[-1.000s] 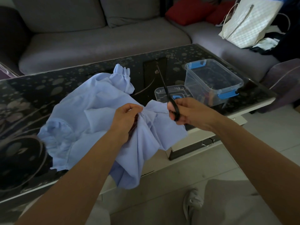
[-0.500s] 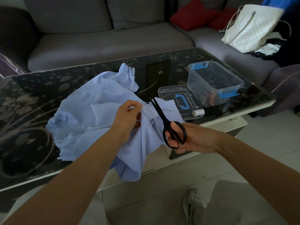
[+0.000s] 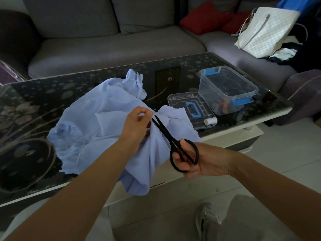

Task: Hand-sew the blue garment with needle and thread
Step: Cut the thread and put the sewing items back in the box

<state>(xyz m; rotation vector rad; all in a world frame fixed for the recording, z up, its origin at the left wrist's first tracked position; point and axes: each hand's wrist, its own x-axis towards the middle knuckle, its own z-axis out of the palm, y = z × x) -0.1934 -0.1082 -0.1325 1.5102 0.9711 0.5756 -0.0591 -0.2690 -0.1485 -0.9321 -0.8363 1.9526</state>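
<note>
head view: one person's two bare forearms reach over a dark patterned glass table (image 3: pixel 43 94).
garment: one blue garment (image 3: pixel 104 119) lies crumpled on the table's near edge, and part of it hangs off the front.
left hand: the left hand (image 3: pixel 137 126) grasps a bunched fold of the garment, thumb and forefinger pinched together; what they pinch is too fine to tell.
right hand: the right hand (image 3: pixel 205 160) has its fingers through the loops of one pair of black scissors (image 3: pixel 173 141), whose tips are just beside the left fingertips.
boxes: one clear box (image 3: pixel 227 89) with two blue clips; one clear lid (image 3: pixel 189 108) with a blue handle beside it.
thread: one white spool (image 3: pixel 210 121) rests on the lid's near corner.
sofa: one grey sofa (image 3: pixel 104 49), two red cushions (image 3: pixel 203 16), one white bag (image 3: pixel 265 32).
floor: one pale shoe (image 3: pixel 206 220).
</note>
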